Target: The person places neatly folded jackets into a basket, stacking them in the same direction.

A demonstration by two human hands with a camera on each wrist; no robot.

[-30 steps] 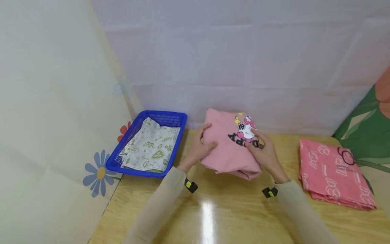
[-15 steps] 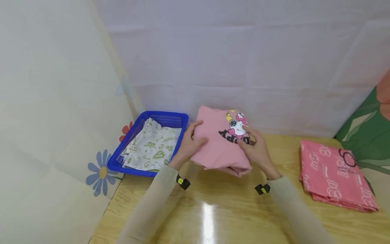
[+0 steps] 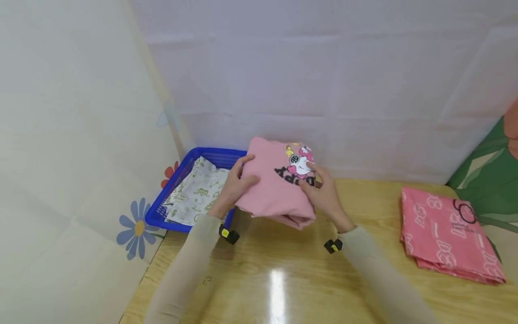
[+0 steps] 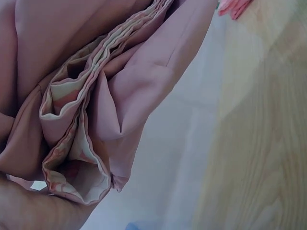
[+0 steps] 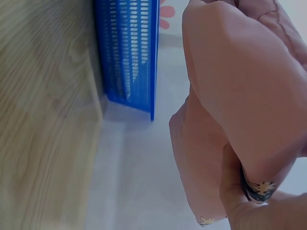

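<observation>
A folded pink cloth with a cartoon print and black letters is held up between both hands, raised above the table. My left hand grips its left side, thumb on the top face. On the right side, my right hand pinches the edge beside the print. The left wrist view shows the cloth's layered folds with a pale patterned lining. To the left, a blue plastic basket holds a folded white cloth with green prints; the pink cloth and left hand overlap the basket's right rim.
A second folded cloth, deeper pink with white lettering, lies on the right of the wooden table. A pale draped backdrop rises behind the table, and a flower-printed sheet stands along the left.
Both hands have carried the folded pink cloth leftward, toward the blue basket, so it now covers part of the basket's right side. The basket and the other pink cloth have stayed put.
</observation>
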